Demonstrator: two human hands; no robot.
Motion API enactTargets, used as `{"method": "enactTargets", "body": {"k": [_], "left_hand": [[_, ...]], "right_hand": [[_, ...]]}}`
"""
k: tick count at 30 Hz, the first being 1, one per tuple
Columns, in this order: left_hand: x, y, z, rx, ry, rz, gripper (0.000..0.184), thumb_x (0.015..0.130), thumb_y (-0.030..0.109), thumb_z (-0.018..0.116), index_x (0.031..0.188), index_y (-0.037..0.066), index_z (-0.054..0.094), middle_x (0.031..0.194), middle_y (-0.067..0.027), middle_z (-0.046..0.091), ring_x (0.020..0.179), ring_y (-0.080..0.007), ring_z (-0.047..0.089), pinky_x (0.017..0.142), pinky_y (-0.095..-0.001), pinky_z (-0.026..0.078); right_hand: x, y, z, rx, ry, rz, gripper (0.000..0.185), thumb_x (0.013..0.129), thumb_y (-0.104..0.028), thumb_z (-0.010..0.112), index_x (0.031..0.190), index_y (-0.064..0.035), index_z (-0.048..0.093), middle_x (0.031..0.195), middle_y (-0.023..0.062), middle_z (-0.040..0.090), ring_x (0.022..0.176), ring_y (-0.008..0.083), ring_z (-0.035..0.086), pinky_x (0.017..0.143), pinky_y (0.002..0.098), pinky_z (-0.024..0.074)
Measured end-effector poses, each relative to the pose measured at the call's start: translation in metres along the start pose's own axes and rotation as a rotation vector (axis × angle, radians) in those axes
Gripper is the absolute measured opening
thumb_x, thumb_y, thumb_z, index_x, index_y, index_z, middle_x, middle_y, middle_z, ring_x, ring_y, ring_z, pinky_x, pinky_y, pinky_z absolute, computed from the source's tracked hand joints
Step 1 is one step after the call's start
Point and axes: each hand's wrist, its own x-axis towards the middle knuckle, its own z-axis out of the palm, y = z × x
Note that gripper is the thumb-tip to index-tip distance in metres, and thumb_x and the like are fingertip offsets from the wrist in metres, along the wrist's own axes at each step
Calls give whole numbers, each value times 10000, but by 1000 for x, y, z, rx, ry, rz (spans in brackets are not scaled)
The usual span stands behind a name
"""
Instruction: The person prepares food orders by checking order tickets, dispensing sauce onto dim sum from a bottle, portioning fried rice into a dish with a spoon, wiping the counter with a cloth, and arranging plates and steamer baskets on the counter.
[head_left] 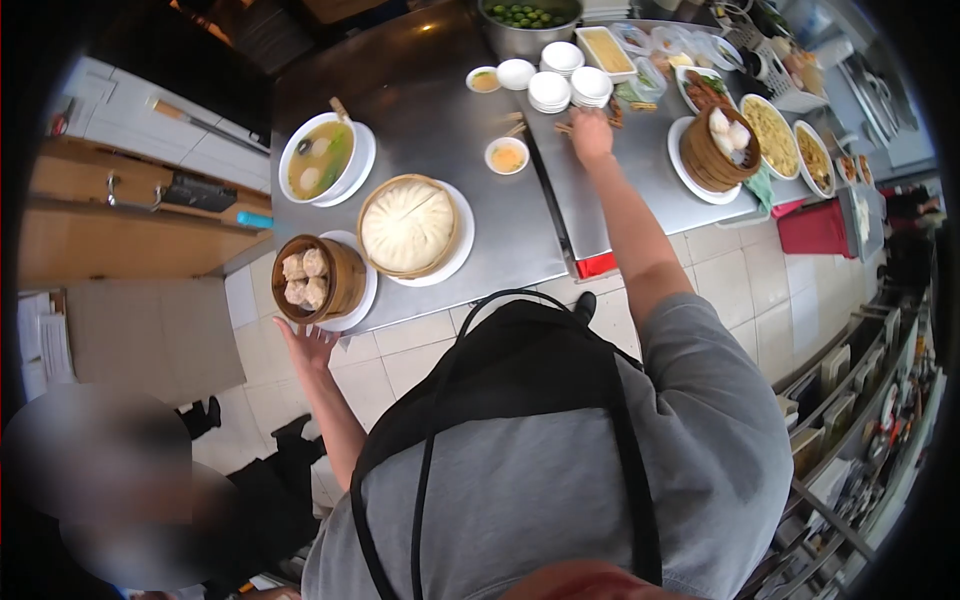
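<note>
My left hand (308,345) is at the table's front left edge, fingers spread, just below a bamboo steamer (345,280) of several dumplings on a white plate (367,300). Whether it touches the plate is unclear. My right hand (590,138) is on the metal table (510,225), fingers closed and pointing down in front of stacked white bowls (549,91). Thin brown pieces (615,112) show beside its fingers; what it grips is hidden. Between my hands are a large bun (408,226) in a steamer and a small bowl of orange food (508,156).
A soup bowl (320,158) stands at the back left. On the right are a steamer (705,165) with white buns and noodle dishes (768,138). A pot of green items (522,16) is behind. Another person in black (270,510) is at the lower left.
</note>
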Motion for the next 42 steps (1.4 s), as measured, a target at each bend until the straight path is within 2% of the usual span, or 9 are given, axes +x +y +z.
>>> {"method": "enactTargets", "body": {"k": [6,9,13,19,25,30,34,38,42], "left_hand": [[6,-5,-19,-48,35,-7,1072,635,725,481,1338,31,65,1382,-198,6,1276,-337,72,991,-507,184],[10,-12,-26,-127,14,-29,898,724,623,490,1321,43,153,1357,-208,97,1241,-344,189,983,-483,239],[10,-14,-20,-157,47,-24,713,796,511,485,1300,83,218,1323,-200,176,1210,-336,253,970,-468,285],[21,-20,-31,-79,24,-2,524,811,428,513,1201,117,353,1195,-131,361,1057,-264,415,885,-427,384],[27,-23,-35,-92,26,-15,408,817,362,529,1124,110,436,1176,-114,394,1025,-243,443,846,-403,406],[19,-16,-43,-143,11,-56,422,832,313,511,1182,102,404,1224,-120,381,1048,-265,455,831,-395,416],[21,-1,-81,70,260,352,331,815,226,507,1116,94,470,1162,-82,463,1007,-276,482,804,-369,425],[25,41,-74,342,511,987,161,764,130,611,894,34,604,867,-52,604,785,-155,546,717,-289,441],[-85,62,100,391,358,1203,214,836,172,507,955,9,578,985,-88,562,893,-191,496,807,-327,387]], "right_hand": [[9,-10,-40,-5,-215,146,188,770,-90,472,956,-76,493,837,117,589,761,283,593,651,391,490],[9,-42,-67,550,35,127,320,719,-66,552,1038,-56,543,826,147,599,739,287,599,632,374,474],[9,-121,-40,1379,-289,356,171,685,-86,625,848,-38,636,729,103,638,660,170,615,609,266,469],[5,-184,28,1211,-397,431,110,718,28,588,825,36,617,766,110,614,681,169,608,591,246,532],[9,-187,43,854,-642,24,116,699,-12,599,804,19,638,758,134,625,681,201,617,624,271,526],[16,-173,-56,722,-352,54,155,707,-131,543,821,-97,643,838,128,613,794,303,584,716,364,470],[-14,-140,-91,873,-142,-4,64,691,-57,536,735,-75,578,785,113,576,787,300,553,696,387,434],[-66,-93,-119,927,13,-60,116,553,60,514,561,-55,503,660,91,530,671,244,523,592,339,413],[-118,-34,-147,1066,22,-22,136,542,53,514,482,-62,472,551,67,495,591,210,515,513,315,402]]}}
